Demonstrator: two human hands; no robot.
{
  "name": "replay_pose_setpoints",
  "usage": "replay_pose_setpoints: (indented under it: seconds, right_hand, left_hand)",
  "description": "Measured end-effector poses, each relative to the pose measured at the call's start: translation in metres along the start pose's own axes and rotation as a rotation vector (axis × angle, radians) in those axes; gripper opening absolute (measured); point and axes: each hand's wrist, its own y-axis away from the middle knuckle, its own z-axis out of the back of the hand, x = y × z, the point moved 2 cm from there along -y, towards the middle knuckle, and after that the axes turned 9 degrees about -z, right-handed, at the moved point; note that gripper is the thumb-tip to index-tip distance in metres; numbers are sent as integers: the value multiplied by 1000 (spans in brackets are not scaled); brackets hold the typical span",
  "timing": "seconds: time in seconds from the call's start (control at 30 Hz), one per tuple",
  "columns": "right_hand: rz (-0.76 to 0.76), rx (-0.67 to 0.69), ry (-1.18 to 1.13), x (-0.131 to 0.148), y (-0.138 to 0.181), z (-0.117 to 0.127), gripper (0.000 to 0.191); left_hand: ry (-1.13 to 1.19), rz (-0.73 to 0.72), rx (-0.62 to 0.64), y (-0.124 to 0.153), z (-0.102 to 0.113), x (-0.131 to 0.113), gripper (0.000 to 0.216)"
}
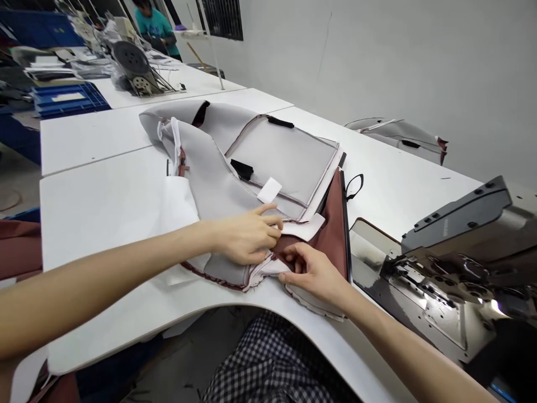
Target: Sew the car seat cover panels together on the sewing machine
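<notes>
A grey upholstery cover (218,168) with maroon-stitched seams lies spread on the white table (104,207). A maroon panel (331,224) and white lining show at its right edge. My left hand (247,238) rests on the cover's near edge, fingers pinched on a fold of grey and white fabric. My right hand (312,271) grips the same near edge just to the right, fingers curled under the maroon and white layers. A white label (269,190) and black tabs (242,168) sit on the cover.
An industrial sewing machine (457,246) stands to the right of my hands. Another grey cover (398,137) lies at the far right by the wall. A second sewing machine (134,70), blue crates (69,98) and a seated person (155,28) are at the back left.
</notes>
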Motion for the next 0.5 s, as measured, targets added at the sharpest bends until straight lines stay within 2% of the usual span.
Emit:
replay_pose_setpoints:
  seconds: [0.07,0.1,0.13,0.23,0.27,0.3,0.37,0.43,0.5]
  right_hand:
    - [123,23,71,11,-7,3,58]
    - [185,90,79,19,-12,3,61]
    - [231,192,72,28,-18,2,56]
    - [238,476,57,51,-35,-4,21]
    - [243,507,67,56,-39,-7,20]
    - [272,482,87,60,-41,-10,21]
    - [382,280,154,62,-43,-15,19]
    - [521,-63,272,57,-40,-16,15]
    - [697,-392,422,53,-33,-16,25]
  left_hand:
    - [19,-31,5,1,18,-1,14]
    - [28,-25,-16,2,30,-2,17]
    - [30,-11,-51,5,43,-4,20]
    - [11,44,-132,17,74,-14,26]
    - [20,50,-145,22,81,-19,27]
    - [40,45,-150,27,84,-25,28]
    - [73,40,-173,36,84,-36,29]
    - [11,78,-219,42,76,-47,26]
    - [-168,177,-298,44,62,-57,23]
